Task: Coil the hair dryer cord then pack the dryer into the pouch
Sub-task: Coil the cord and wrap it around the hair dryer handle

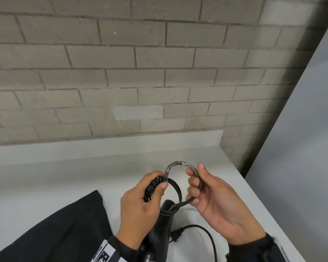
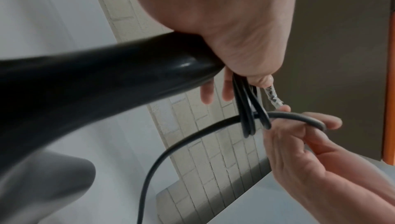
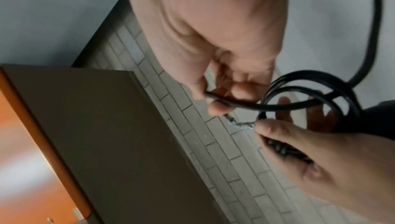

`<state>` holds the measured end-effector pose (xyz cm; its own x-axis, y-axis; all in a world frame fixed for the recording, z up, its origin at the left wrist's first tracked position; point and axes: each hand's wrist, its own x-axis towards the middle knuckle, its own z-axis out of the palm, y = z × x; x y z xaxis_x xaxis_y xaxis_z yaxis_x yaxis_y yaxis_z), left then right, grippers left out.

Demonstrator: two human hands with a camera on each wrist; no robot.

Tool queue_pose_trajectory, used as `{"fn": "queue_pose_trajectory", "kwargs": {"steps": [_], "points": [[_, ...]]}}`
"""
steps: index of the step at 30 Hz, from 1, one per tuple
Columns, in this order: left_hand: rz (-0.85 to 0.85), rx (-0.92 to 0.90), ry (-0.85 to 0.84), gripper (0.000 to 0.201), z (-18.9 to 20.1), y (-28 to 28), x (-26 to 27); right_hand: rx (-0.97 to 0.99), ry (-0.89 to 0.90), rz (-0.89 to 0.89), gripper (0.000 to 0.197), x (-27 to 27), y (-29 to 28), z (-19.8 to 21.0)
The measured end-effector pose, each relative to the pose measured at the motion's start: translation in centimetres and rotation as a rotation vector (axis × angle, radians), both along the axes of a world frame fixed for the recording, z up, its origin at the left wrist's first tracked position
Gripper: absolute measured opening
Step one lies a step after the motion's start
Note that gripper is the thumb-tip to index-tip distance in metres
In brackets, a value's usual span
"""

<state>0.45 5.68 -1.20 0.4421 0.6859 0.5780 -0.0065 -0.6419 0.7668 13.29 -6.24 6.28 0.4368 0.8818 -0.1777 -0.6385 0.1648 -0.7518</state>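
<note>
Left hand (image 1: 140, 201) raised above the counter (image 1: 45, 176), palm turned inward, fingers and thumb curled round a bundle of black cord loops (image 1: 151, 188) beside the hair dryer (image 1: 160, 231) handle. Right hand (image 1: 214, 201) level with it and just beside, palm facing left, fingertips (image 1: 190, 172) pinching the cord (image 1: 200, 183), a tape-wrapped stretch (image 1: 175, 164) arching between both hands. Below the right wrist, loose cord and the plug (image 1: 175, 234) lying on the counter. Below and left of the left wrist, black pouch (image 1: 64, 229) lying flat. Beyond the fingers, brick wall (image 1: 121, 72).
</note>
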Motion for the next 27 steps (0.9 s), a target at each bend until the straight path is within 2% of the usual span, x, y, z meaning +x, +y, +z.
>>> {"fn": "queue_pose_trajectory", "kwargs": {"steps": [2,5,10,12,13,15,18,21,23,24,25,27], "points": [[0.008,0.004,0.005,0.022,0.1,0.0,0.0,0.123,-0.062,-0.008,0.041,-0.5,-0.3,-1.1],[0.024,-0.025,0.008,0.02,0.2,0.2,0.0,0.175,-0.379,0.008,0.054,-1.4,-0.7,-3.6],[0.036,-0.059,0.022,0.028,0.1,0.4,-0.2,-0.023,-1.193,-0.156,0.033,-3.0,-0.6,-7.3],[0.04,-0.061,0.029,0.033,0.2,0.3,-0.1,-0.037,-1.389,-0.173,0.02,-3.3,-0.4,-8.0],[0.044,-0.063,0.033,0.034,0.2,0.2,-0.1,-0.044,-1.418,-0.178,0.015,-3.3,-0.5,-8.1],[0.059,-0.068,0.037,0.031,0.1,0.2,-0.1,-0.061,-1.328,-0.173,0.014,-3.5,-0.7,-7.4],[0.096,-0.06,0.059,0.022,0.2,0.2,-0.2,-0.032,-1.064,-0.182,0.017,-3.7,-1.5,-5.8],[0.103,-0.05,0.088,0.02,0.3,0.0,-0.1,0.054,-0.681,-0.242,0.015,-3.2,-2.2,-4.0],[0.117,-0.059,0.086,0.023,0.3,0.2,-0.3,0.059,-0.359,-0.264,0.025,-2.4,-3.0,-2.5],[0.127,-0.067,0.081,0.024,0.3,0.5,-0.4,0.023,-0.257,-0.25,0.031,-1.8,-3.7,-2.0],[0.139,-0.079,0.074,0.025,0.2,0.8,-0.6,-0.042,-0.203,-0.215,0.037,-1.1,-4.6,-1.4],[0.159,-0.111,0.046,0.026,0.2,1.5,-1.0,-0.187,-0.229,-0.055,0.042,0.4,-6.3,-1.1]]}}
